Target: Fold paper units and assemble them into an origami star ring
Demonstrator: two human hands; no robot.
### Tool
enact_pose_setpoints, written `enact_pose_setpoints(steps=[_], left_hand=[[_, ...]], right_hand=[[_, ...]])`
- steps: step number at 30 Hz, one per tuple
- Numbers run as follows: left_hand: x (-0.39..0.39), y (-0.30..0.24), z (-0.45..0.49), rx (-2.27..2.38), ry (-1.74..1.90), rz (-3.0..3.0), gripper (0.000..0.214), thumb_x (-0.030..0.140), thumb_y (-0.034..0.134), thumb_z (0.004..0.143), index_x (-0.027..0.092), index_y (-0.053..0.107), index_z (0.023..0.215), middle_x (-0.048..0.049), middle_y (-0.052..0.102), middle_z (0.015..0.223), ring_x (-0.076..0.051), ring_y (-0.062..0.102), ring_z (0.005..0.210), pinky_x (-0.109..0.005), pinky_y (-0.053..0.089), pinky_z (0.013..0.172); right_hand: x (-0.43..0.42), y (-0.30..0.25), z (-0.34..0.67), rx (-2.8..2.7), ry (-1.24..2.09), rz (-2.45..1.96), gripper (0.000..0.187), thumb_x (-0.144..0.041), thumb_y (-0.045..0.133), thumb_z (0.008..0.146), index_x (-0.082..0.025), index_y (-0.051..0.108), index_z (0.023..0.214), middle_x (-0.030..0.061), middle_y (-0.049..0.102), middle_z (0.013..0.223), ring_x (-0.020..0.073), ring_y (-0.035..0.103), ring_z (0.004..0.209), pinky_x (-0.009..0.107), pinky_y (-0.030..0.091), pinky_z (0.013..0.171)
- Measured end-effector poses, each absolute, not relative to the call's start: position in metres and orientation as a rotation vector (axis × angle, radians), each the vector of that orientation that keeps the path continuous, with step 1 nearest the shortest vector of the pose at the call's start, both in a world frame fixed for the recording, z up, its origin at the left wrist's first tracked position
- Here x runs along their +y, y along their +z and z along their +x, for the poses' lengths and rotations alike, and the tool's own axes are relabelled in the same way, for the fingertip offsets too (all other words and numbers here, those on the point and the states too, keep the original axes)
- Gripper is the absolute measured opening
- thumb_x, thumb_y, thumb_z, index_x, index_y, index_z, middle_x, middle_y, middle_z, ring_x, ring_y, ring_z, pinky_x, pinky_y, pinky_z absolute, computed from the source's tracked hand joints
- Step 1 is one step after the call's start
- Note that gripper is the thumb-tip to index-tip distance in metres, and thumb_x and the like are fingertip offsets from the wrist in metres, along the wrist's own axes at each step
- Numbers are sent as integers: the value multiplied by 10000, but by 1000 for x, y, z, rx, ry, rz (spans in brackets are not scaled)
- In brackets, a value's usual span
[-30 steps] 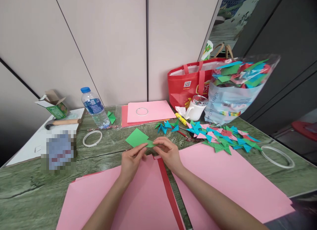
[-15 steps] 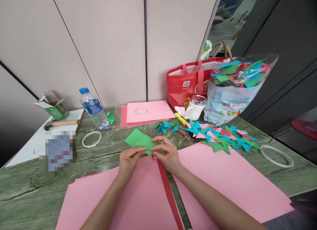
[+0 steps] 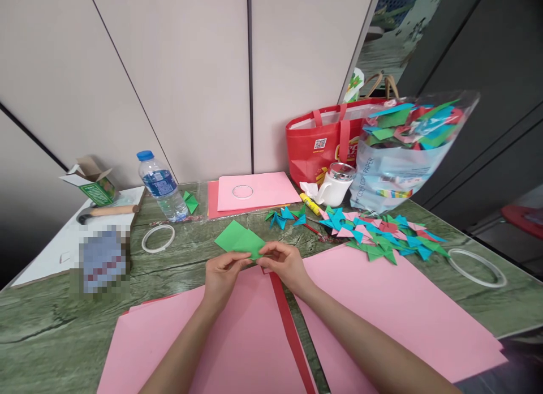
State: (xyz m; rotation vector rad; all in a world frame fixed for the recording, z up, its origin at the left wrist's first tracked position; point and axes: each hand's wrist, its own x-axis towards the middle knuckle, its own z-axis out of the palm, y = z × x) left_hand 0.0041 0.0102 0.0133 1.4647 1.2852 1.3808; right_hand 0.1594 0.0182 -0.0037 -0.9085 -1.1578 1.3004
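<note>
A piece of green paper (image 3: 238, 239) with a crease across it is held up between both my hands, above the far end of a pink paper stack (image 3: 237, 332). My left hand (image 3: 224, 275) pinches its lower edge between thumb and fingers. At the right corner, my right hand (image 3: 285, 265) grips the paper with thumb and bent fingers. A second stack of pink sheets (image 3: 394, 315) lies under my right forearm. Several folded blue and green paper pieces (image 3: 285, 217) rest just beyond the green paper.
Folded paper stars (image 3: 382, 235) are heaped at the right, beside a white ring (image 3: 477, 268). Behind them stand a white mug (image 3: 335, 185), a red bag (image 3: 307, 150) and a plastic bag of folded paper (image 3: 382, 176). At left are a water bottle (image 3: 162, 187), hammer (image 3: 108, 211) and tape roll (image 3: 158, 239).
The fingers of my right hand have curled down onto the green paper's right corner; they were raised higher before. My left hand keeps its pinch in nearly the same place.
</note>
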Motion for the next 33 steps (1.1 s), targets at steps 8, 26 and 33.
enact_pose_setpoints(steps=[8, 26, 33], left_hand=[[9, 14, 10, 1285, 1342, 1245, 64, 243, 726, 586, 196, 713, 627, -21, 709, 649, -163, 634, 626, -242, 496, 609], [4, 11, 21, 1260, 1375, 1073, 167, 220, 727, 576, 157, 651, 711, -18, 695, 671, -167, 649, 657, -262, 509, 652], [2, 12, 24, 1135, 1371, 950, 340, 227, 722, 615, 206, 449, 815, 66, 615, 527, -190, 681, 652, -272, 493, 661]], right_hand=[[18, -1, 158, -1137, 1214, -940, 135, -270, 741, 575, -178, 642, 577, -8, 576, 684, 115, 532, 626, 237, 433, 568], [13, 5, 154, -1116, 1236, -1036, 180, -316, 706, 624, -161, 615, 610, -3, 600, 558, 125, 550, 543, 251, 465, 532], [13, 2, 150, -998, 1261, -998, 283, -325, 741, 579, -188, 522, 692, -35, 563, 562, 129, 559, 529, 252, 463, 493]])
